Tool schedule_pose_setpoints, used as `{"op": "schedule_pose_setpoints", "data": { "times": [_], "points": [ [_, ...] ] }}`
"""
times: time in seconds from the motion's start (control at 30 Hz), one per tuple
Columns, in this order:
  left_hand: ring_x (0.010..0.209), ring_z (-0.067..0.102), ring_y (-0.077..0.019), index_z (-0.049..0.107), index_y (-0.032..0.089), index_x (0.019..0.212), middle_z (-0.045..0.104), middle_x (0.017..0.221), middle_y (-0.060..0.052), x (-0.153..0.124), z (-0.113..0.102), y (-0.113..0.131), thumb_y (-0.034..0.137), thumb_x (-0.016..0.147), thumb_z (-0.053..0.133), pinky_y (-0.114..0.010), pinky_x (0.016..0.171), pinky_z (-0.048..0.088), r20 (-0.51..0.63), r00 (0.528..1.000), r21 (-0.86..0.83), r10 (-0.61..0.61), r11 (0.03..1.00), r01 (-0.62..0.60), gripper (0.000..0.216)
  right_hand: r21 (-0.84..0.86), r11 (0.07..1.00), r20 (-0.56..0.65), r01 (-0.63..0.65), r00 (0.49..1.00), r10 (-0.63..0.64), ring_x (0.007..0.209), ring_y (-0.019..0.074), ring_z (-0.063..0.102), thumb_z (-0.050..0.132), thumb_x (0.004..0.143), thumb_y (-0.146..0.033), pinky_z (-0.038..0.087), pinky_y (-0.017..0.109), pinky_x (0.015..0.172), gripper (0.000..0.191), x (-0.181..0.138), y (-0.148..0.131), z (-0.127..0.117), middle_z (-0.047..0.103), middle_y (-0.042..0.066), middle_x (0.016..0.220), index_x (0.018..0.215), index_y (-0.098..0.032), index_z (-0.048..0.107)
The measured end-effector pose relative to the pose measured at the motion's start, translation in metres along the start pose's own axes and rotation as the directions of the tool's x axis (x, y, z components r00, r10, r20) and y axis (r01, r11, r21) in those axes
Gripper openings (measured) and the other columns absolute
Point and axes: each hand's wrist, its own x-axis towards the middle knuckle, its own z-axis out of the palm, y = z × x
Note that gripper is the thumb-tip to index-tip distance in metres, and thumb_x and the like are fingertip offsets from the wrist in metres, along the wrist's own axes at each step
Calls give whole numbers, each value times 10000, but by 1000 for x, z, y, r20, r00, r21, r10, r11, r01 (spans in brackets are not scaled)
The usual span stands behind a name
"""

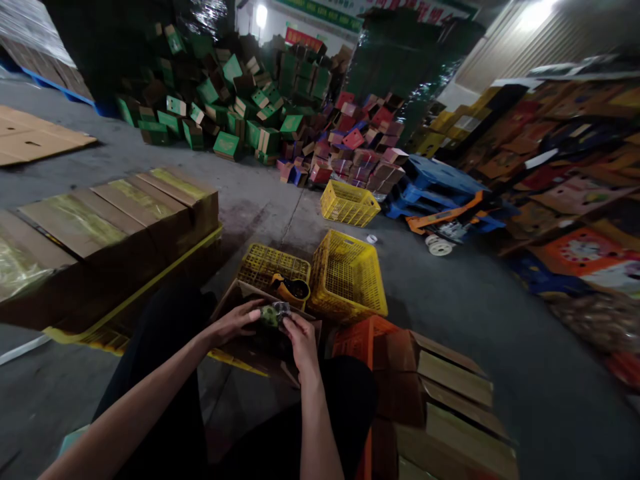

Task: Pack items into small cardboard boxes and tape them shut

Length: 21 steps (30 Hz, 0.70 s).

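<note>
The right hand pinched a small green thing in clear wrap, its fingers nearly closed. The left hand, half curled, held the other end. Below was an open brown box; yellow baskets stood just past it.

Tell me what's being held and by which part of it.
A green item in clear wrapping: the right hand grips its right end; the left hand touches its left end.
</note>
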Motion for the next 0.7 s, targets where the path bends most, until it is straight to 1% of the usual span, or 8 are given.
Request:
{"op": "schedule_pose_setpoints", "data": {
  "times": [0.07,0.1,0.2,0.3,0.4,0.5,0.6,0.7],
  "points": [
    [1278,583,-386,401,288,1544,455,1549,-186,3,-2,-5,823,715,674,-490,957,524,-19,993,-106,-118,988,115,1024,-59,996,7,60,998,-60,1024,263,662,734,780,-415,515,387,935,267,0,-1,-1,764,57,1033,961,-232,807],
    [1210,636,-378,378,282,1554,477,1526,-203,5,-3,-7,859,724,623,-488,936,539,-24,986,-142,-163,977,158,1041,-91,992,8,90,996,-89,1050,263,654,729,775,-393,493,390,972,233,0,-2,0,760,56,1039,928,-235,807],
    [1024,733,-320,386,258,1540,597,1402,-205,9,-6,-13,773,762,685,-438,897,568,-46,978,-147,-201,970,193,980,-130,981,36,146,989,-143,1143,265,619,716,763,-335,445,391,1034,158,-1,-4,2,731,62,1132,858,-240,799],
    [954,752,-276,430,241,1501,649,1332,-176,10,-8,-14,640,754,797,-384,859,582,-104,985,-115,-136,986,124,923,-125,979,82,160,985,-150,1211,270,583,694,757,-280,422,391,1051,123,-2,-7,5,697,67,1212,823,-240,790],
    [959,740,-277,468,208,1463,670,1287,-177,9,-9,-12,629,720,827,-375,810,591,-165,981,-100,-100,991,84,926,-124,978,125,167,980,-152,1246,275,562,684,741,-231,405,394,1066,102,-3,-8,7,678,63,1246,785,-236,776],
    [1021,710,-288,558,182,1372,661,1295,-174,7,-8,-9,570,709,861,-398,826,592,-154,986,-99,-56,994,41,826,-93,979,125,180,978,-168,1276,273,547,666,727,-196,386,393,1098,110,-3,-9,8,671,49,1273,758,-234,763],
    [1090,679,-295,634,175,1276,660,1299,-159,8,-8,-7,484,703,893,-423,896,572,-115,993,-143,32,989,-49,701,26,993,87,115,989,-117,1294,277,541,646,730,-204,450,384,1048,210,-3,-9,8,652,34,1336,887,-250,777],
    [1140,658,-304,687,168,1196,681,1265,-147,8,-8,-7,450,703,899,-432,955,541,-109,990,-159,87,982,-104,606,155,988,24,-10,1000,6,1241,275,581,678,776,-305,543,352,903,352,-3,-9,7,651,37,1349,1122,-282,743]
  ]
}}
